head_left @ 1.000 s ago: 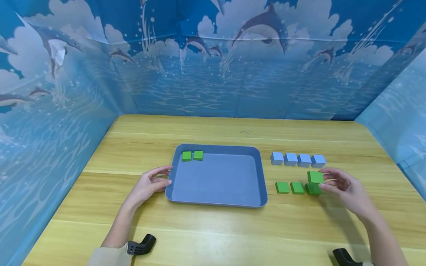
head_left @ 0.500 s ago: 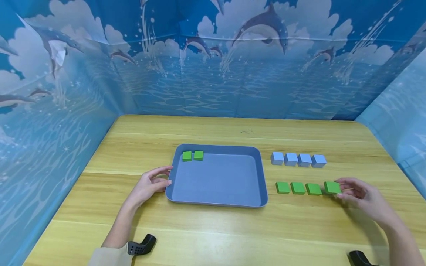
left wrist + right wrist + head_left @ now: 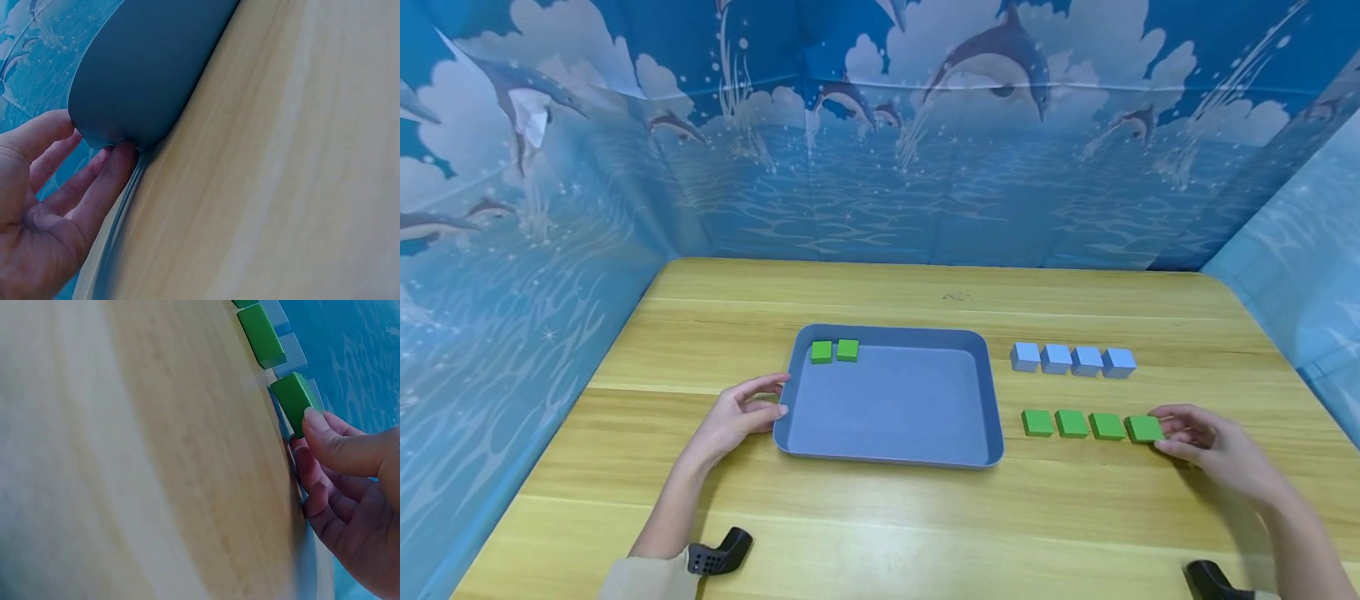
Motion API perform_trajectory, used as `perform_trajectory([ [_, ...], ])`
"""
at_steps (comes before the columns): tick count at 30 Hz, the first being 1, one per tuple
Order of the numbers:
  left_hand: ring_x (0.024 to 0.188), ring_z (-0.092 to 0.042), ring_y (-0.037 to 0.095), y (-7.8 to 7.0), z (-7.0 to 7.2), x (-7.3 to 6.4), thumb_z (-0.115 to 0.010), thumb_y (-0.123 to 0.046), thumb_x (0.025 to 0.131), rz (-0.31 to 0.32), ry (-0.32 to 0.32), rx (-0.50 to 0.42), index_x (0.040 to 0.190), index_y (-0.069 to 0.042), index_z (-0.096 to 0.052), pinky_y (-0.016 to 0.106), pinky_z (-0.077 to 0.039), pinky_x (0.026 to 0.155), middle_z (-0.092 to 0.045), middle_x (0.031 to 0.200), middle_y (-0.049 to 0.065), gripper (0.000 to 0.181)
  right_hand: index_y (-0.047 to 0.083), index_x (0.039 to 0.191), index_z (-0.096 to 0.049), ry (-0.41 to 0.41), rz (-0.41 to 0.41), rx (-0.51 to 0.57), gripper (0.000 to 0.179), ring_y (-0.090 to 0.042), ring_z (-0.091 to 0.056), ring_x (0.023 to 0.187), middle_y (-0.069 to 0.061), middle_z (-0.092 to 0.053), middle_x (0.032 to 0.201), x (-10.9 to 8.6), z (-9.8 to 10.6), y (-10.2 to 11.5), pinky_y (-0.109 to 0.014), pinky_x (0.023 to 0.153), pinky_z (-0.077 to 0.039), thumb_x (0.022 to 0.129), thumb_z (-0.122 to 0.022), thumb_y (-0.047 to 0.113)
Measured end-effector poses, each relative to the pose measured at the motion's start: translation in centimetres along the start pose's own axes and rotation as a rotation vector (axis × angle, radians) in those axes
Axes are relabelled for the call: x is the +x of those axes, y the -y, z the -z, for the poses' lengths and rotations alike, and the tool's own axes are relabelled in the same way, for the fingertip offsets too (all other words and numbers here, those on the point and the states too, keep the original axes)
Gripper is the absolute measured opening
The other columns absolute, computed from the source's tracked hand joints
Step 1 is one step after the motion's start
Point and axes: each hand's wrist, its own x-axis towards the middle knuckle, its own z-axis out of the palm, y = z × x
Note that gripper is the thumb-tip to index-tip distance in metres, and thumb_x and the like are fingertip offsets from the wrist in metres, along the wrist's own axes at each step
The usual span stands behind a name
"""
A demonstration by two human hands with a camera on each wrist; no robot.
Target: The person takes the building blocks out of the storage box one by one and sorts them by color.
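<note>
Right hand (image 3: 1213,446) pinches the end green block (image 3: 1144,429) between thumb and fingers — block sits at the right end of the green row, nearer the person than the blue blocks (image 3: 1071,360). Left hand (image 3: 737,417) touches the tray's (image 3: 880,408) left end — whether gripping, cannot tell.

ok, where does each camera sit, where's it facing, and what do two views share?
Head: on the head, facing forward and down over the light wooden table, blue rectangular tray, green square blocks and pale-blue cubes; left hand, right hand and forearms show.
Left wrist: on that wrist, facing the tray's end; only the left hand shows.
Right wrist: on that wrist, facing the end green block; only the right hand shows.
Shared: head and right wrist see the right hand holding that block.
</note>
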Motion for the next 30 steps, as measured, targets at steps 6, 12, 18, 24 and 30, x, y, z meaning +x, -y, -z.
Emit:
perform_trajectory([
  [6, 0.090, -0.061, 0.014, 0.07, 0.05, -0.01, -0.065, -0.010, 0.084, -0.005, -0.005, 0.001, 0.132, -0.002, -0.046, 0.027, -0.053, 0.075, -0.047, 0.123, 0.024, 0.052, -0.012, 0.113, -0.050, 0.003, -0.005, -0.057, 0.037, 0.004, -0.054, 0.075, 0.016, -0.058, 0.087, 0.20, -0.09, 0.35, -0.011, 0.062, -0.045, 0.081, -0.066, 0.000],
  [12, 0.090, -0.061, 0.014, 0.06, 0.07, -0.06, -0.065, -0.010, 0.084, 0.002, -0.004, 0.004, 0.132, -0.002, -0.046, 0.028, -0.054, 0.075, -0.046, 0.123, 0.024, 0.052, -0.011, 0.114, -0.051, 0.026, -0.025, -0.100, 0.037, 0.004, -0.052, 0.075, 0.011, -0.056, 0.088, 0.27, -0.16, 0.62, -0.013, 0.062, -0.046, 0.083, -0.065, 0.003],
  [18, 0.090, -0.062, 0.013, 0.04, 0.05, -0.01, -0.065, -0.010, 0.084, 0.005, -0.002, 0.000, 0.132, -0.002, -0.046, 0.028, -0.054, 0.075, -0.046, 0.124, 0.024, 0.052, -0.011, 0.115, -0.050, 0.048, -0.045, -0.105, 0.038, 0.004, -0.051, 0.074, 0.008, -0.056, 0.087, 0.18, -0.16, 0.65, -0.014, 0.061, -0.046, 0.084, -0.064, 0.005],
  [24, 0.090, -0.062, 0.013, 0.03, 0.04, -0.03, -0.065, -0.010, 0.084, 0.005, -0.004, 0.000, 0.133, -0.002, -0.046, 0.028, -0.054, 0.074, -0.046, 0.123, 0.024, 0.052, -0.013, 0.117, -0.049, 0.051, -0.075, -0.082, 0.040, 0.003, -0.051, 0.074, 0.009, -0.056, 0.087, 0.10, -0.16, 0.55, -0.015, 0.061, -0.046, 0.085, -0.063, 0.006],
  [30, 0.089, -0.062, 0.012, 0.07, 0.05, -0.06, -0.064, -0.010, 0.084, 0.005, -0.008, -0.001, 0.133, -0.002, -0.046, 0.028, -0.054, 0.074, -0.046, 0.123, 0.023, 0.052, -0.012, 0.119, -0.047, 0.066, -0.106, -0.084, 0.043, 0.003, -0.050, 0.074, 0.006, -0.055, 0.089, 0.07, -0.17, 0.57, -0.015, 0.062, -0.046, 0.086, -0.063, 0.009],
])
